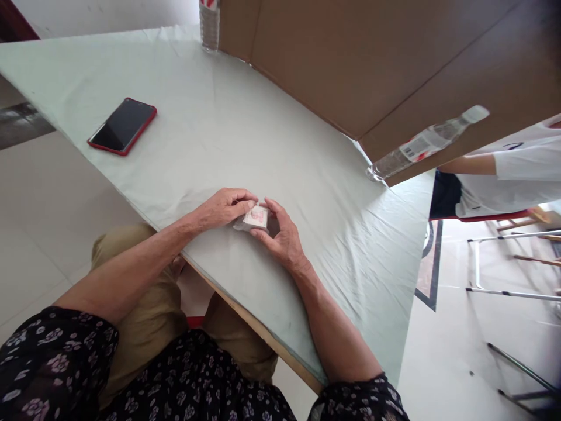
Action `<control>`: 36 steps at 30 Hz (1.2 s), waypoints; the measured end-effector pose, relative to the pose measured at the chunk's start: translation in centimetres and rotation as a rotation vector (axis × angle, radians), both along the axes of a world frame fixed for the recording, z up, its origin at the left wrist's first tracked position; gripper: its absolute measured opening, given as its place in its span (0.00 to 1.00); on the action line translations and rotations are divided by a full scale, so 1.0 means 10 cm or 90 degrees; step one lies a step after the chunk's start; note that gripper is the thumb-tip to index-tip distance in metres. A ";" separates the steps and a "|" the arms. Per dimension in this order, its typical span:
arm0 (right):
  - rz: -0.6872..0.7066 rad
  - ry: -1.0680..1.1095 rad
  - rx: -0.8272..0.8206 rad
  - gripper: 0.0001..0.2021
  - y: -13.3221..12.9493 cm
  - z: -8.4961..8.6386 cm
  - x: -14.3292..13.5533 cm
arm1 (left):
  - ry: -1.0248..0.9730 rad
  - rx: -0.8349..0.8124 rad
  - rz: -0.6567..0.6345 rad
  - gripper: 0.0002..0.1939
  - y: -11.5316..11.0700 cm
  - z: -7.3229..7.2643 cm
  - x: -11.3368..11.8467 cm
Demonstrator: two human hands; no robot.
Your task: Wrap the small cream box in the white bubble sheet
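Right hand (287,238): thumb and fingers grasp a small white packet (256,217) with pink print, at the table (245,275). Left hand (223,207): thumb at its upper edge; whether it pinches, I cannot tell. The step seems to be two-handed handling; the next move calls for steady right fingers. The packet's underside is hidden. Beyond the left fingers, a phone (123,126); farther, past both hands, cardboard (350,64) and a cut-off bottle (210,26).

Reference point: packet (256,217). On table (210,134) — phone (123,126) at 10 o'clock; panel (350,64) at 1 o'clock — far bottle (210,28), near bottle (421,148) beside it.
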State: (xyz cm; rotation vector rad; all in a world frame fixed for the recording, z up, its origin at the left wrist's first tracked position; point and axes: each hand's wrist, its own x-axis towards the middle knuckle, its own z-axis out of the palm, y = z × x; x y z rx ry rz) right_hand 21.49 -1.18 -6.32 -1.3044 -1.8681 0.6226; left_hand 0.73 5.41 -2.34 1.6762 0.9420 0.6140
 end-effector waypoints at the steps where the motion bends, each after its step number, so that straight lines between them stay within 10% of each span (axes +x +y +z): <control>1: 0.002 0.012 -0.005 0.39 0.00 0.01 0.01 | -0.011 -0.009 0.004 0.26 0.02 0.00 -0.03; 9: -0.013 0.076 -0.028 0.48 -0.01 0.00 0.03 | 0.105 0.018 -0.149 0.50 0.07 0.05 -0.28; 23: -0.066 -0.014 0.096 0.13 -0.01 0.14 0.02 | 0.147 0.167 -0.114 0.47 -0.03 -0.06 -0.11; 36: -0.009 -0.263 0.194 0.09 0.14 0.40 -0.09 | 0.091 0.218 -0.113 0.46 -0.02 -0.16 -0.04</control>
